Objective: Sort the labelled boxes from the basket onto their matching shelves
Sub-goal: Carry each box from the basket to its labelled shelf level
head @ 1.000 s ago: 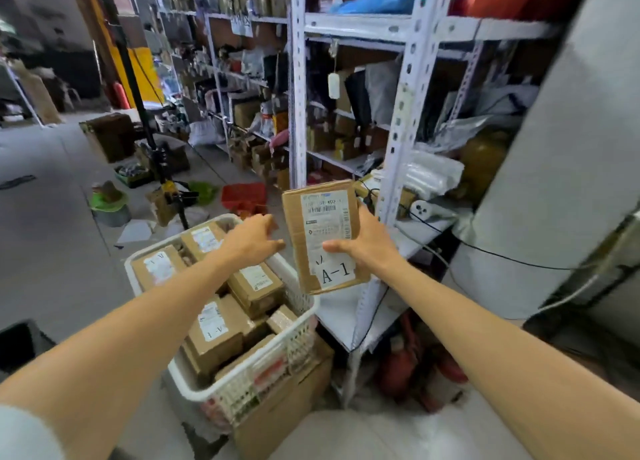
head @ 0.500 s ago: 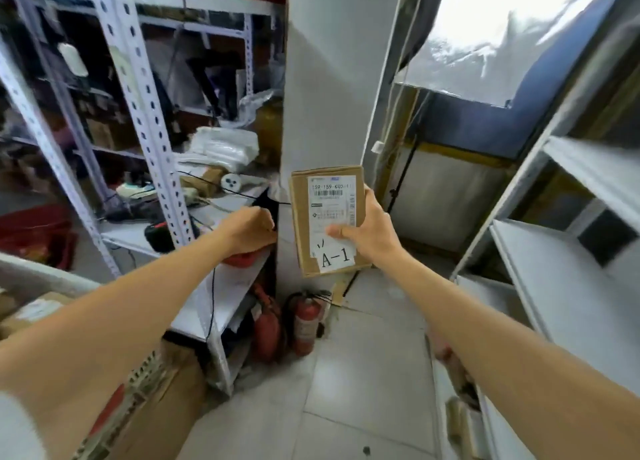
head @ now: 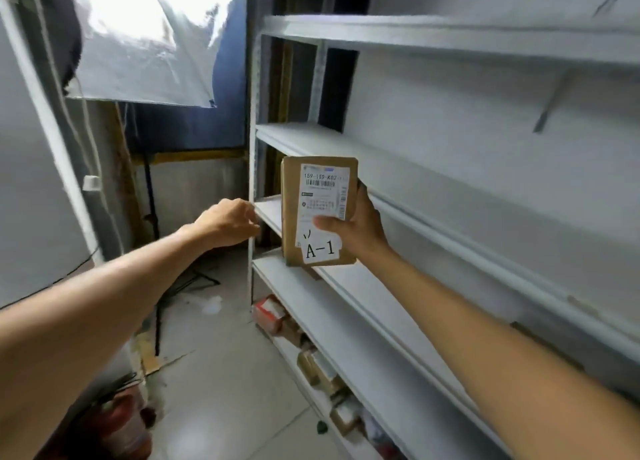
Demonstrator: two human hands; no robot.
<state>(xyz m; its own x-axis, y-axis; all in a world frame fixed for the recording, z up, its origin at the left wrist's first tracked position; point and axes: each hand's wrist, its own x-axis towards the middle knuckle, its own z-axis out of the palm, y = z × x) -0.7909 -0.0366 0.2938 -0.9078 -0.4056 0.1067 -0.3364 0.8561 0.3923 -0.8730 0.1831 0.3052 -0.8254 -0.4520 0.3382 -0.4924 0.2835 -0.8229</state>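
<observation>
Box point(head: 311, 200) of brown cardboard, white label marked A-1 facing the camera, held upright in the air in front of the white shelves point(head: 346, 137), level with the middle boards. Gripped by the right hand point(head: 353, 229), thumb across the label, fingers behind. Left hand point(head: 225, 222) loosely curled, holding nothing, just beside the corner post point(head: 252, 130); contact with it unclear. Small parcels point(head: 318, 369) on the bottom board
</observation>
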